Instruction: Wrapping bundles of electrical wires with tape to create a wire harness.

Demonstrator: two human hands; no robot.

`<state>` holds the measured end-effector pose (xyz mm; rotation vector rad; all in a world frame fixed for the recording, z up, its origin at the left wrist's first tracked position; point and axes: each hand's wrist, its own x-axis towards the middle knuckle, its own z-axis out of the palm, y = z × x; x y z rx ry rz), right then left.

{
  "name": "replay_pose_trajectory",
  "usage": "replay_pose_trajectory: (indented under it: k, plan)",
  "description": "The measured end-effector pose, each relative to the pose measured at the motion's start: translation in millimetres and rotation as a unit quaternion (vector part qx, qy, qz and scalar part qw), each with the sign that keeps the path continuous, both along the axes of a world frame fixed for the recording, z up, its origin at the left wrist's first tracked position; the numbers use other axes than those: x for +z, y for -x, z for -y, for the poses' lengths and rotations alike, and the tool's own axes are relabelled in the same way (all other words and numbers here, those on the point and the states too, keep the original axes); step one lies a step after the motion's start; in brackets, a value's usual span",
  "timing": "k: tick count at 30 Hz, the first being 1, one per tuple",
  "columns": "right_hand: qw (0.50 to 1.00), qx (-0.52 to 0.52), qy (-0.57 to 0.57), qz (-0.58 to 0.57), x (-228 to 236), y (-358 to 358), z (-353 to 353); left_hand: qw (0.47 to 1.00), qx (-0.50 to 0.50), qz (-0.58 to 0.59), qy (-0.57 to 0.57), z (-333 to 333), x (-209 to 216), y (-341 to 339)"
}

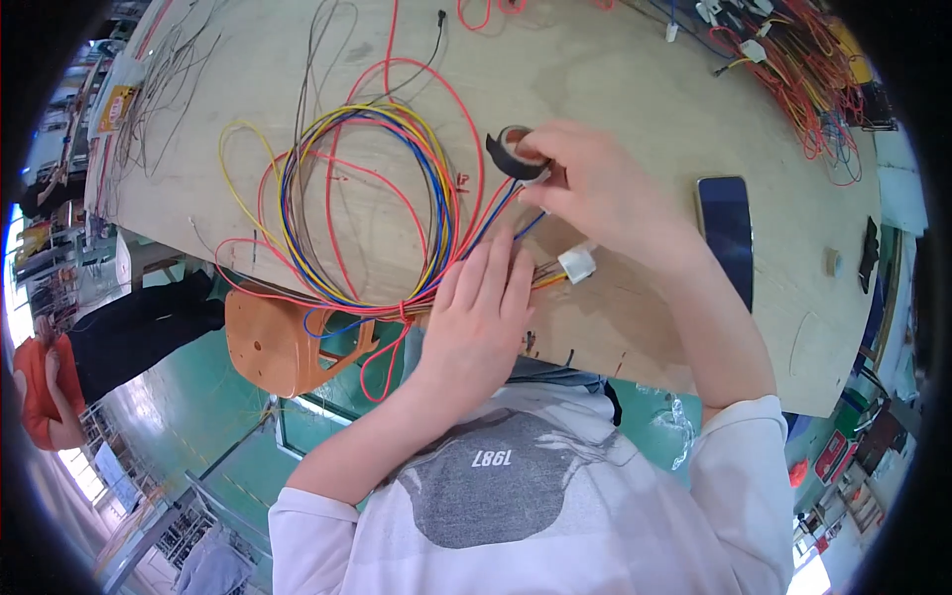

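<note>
A white shirt (635, 535) with a grey patch is nearest, and beyond it the pale wooden desk (635, 327) spreads out. The left hand (481, 317) lies back up over the wires at the near edge, its fingers long and close together; the thumb's grip is hidden, so I cannot tell whether it pinches them. Farther off and to the right, the right hand (600, 183) is closed on a roll of black tape (514, 164), held between thumb and fingers above the desk. Blue wires run up toward that hand, their ends partly hidden at the fingertips. The wire coil (287, 208), in yellow, blue, red and brown, lies on the desk to the left of both hands, its near side reaching the left hand. Just right of the left hand, a white connector (577, 264) sits on short wires. A dark phone (726, 243) rests to the right of the right forearm, and a heap of wires (808, 79) fills the far right. An orange stool (263, 342) stands beside the desk's near left edge.
</note>
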<state>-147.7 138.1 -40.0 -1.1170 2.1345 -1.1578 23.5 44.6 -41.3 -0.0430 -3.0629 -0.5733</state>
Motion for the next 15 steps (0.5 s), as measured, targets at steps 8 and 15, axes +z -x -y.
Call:
replay_pose_trajectory:
  k: [8, 15]
  plan:
    - [0.994, -0.03, 0.03, -0.105, -3.7, -9.3, 5.3, 0.987, -0.097, -0.098, -0.084, -17.2, 6.7, -25.4]
    - [0.988, -0.126, 0.047, -0.071, 21.9, -29.8, -15.7, 0.984, -0.077, -0.089, -0.132, -16.7, 6.1, -10.2]
